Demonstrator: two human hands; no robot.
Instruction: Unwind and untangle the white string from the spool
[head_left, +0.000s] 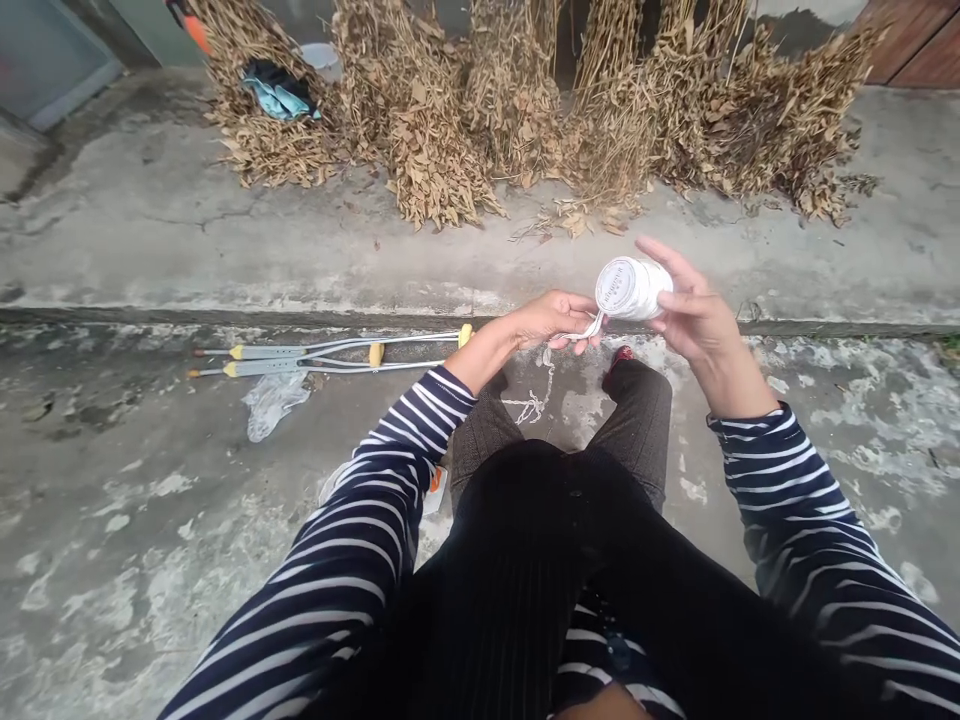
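In my right hand [694, 315] is a white spool of cord [636, 288], tilted so that its round printed end faces left. Thumb and fingers grip it from the right side. My left hand [555, 318] pinches a white cord [592, 325] that runs off the spool's lower left. More white cord [534, 405] hangs below that hand, with a loose tangle over the ground between my legs. Part of the left fingers is hidden behind the cord.
Crutches [330, 355] with yellow pads lie on the ground at left, beside a crumpled clear plastic bag [274, 402]. A concrete step edge [187, 312] runs across ahead. Dried plant bundles [442, 130] stand on it, with a blue and black cloth [279, 92] among them.
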